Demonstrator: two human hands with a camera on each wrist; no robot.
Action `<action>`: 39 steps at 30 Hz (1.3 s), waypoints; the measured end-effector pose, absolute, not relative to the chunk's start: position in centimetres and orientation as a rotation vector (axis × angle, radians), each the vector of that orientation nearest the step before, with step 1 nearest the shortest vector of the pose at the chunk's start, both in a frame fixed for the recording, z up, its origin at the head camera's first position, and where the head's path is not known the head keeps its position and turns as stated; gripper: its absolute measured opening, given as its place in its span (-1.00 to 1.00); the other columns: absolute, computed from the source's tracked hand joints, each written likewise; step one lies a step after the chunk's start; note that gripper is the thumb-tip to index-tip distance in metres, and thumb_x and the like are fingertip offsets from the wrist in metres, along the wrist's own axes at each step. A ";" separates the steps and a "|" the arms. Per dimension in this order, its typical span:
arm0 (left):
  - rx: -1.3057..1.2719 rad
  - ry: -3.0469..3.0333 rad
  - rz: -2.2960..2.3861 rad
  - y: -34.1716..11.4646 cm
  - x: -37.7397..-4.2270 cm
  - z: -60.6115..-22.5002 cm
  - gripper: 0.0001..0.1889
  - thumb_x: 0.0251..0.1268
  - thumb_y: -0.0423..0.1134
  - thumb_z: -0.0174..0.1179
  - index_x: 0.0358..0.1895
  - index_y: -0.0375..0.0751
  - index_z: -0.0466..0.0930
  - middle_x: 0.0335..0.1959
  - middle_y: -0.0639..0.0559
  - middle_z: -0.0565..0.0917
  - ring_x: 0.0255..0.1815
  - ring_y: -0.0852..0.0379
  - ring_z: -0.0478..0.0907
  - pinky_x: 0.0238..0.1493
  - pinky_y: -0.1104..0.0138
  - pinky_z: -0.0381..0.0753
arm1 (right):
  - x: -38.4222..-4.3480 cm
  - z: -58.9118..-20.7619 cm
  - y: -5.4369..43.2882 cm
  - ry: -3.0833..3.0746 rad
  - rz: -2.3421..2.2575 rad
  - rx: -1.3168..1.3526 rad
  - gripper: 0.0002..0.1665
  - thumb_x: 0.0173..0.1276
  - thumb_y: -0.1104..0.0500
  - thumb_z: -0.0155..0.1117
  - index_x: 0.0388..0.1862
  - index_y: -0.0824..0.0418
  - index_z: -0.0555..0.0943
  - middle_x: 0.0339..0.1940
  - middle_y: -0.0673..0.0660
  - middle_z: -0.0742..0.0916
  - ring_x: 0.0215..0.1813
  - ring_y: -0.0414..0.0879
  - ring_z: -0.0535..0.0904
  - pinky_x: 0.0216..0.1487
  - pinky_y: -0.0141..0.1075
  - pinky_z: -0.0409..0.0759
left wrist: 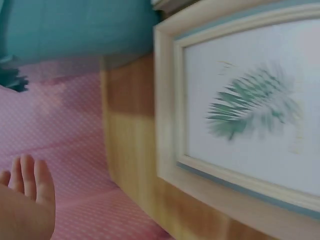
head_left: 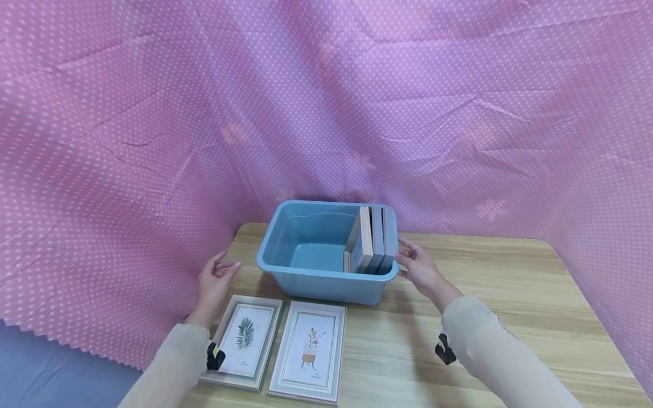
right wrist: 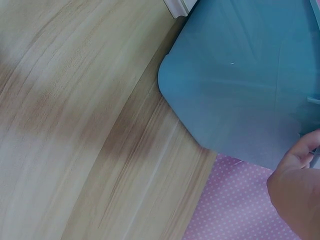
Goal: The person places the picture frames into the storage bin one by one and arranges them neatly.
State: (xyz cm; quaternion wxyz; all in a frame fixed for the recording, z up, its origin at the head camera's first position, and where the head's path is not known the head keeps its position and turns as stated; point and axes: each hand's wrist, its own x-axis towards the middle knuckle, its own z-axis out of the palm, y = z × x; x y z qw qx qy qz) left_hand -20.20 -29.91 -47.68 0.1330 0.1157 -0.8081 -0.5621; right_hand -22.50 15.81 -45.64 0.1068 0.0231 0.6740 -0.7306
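Blue tub [head_left: 331,288] holding picture frames [head_left: 376,238]
Left hand [head_left: 213,286] loosely relaxed nearby; right hand [head_left: 422,272] at the rim [head_left: 316,272], whether gripping cannot be told.

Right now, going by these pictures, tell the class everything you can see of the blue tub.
The blue tub looks like smooth plastic: open-topped, roughly rectangular, with rounded corners, a lipped rim and walls narrowing toward the base. It stands upright on the wooden table, near the far edge. Several frame-like pieces stand on edge inside its right end; the left part shows bare floor. The right hand is at its right rim, though its grip is unclear.
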 end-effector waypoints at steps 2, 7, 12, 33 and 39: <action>0.376 -2.330 -1.581 -30.4 -19.8 -48.5 -0.31 0.25 -0.13 0.28 0.39 -0.24 0.23 0.07 -0.27 0.48 -0.03 0.05 0.47 -0.08 0.48 0.51 | -22.4 -45.7 15.7 1.980 -2.158 0.065 -0.33 0.49 0.36 -0.05 0.52 0.22 0.06 0.19 0.29 0.40 -0.04 -0.17 0.49 0.04 -0.28 0.57; 0.408 -2.329 -1.465 -31.7 -19.0 -51.0 -0.26 0.21 -0.12 0.32 0.37 -0.37 0.20 0.16 -0.40 0.40 0.15 -0.28 0.37 0.15 0.05 0.43 | -22.2 -46.0 15.5 1.972 -2.169 0.055 -0.33 0.49 0.36 -0.06 0.52 0.22 0.05 0.21 0.31 0.39 -0.03 -0.16 0.49 0.07 -0.26 0.56; 0.412 -2.407 -1.270 -32.2 -18.0 -53.5 -0.20 0.12 -0.09 0.38 0.34 -0.45 0.23 0.13 -0.46 0.36 0.11 -0.38 0.35 0.15 -0.12 0.38 | -22.1 -46.1 15.4 1.973 -2.175 0.059 -0.33 0.49 0.36 -0.05 0.52 0.22 0.06 0.26 0.35 0.37 -0.01 -0.15 0.50 0.09 -0.24 0.56; 0.385 -3.121 -0.665 -28.7 -17.6 -56.7 0.28 -0.32 0.58 0.22 0.51 -0.07 0.00 0.41 -0.57 -0.20 0.35 -0.58 -0.25 0.01 -0.58 -0.05 | -22.2 -45.9 15.6 1.954 -2.172 0.052 -0.32 0.50 0.35 -0.06 0.52 0.21 0.03 0.32 0.37 0.33 0.04 -0.13 0.49 0.18 -0.16 0.50; 0.396 -3.200 -0.605 -27.4 -18.2 -56.5 0.34 -0.41 0.63 0.18 0.51 -0.09 -0.01 0.39 -0.62 -0.27 0.33 -0.64 -0.35 0.01 -0.60 -0.16 | -22.4 -46.0 15.7 1.957 -2.174 0.042 -0.32 0.50 0.34 -0.06 0.53 0.21 0.02 0.31 0.37 0.33 0.03 -0.15 0.49 0.19 -0.16 0.50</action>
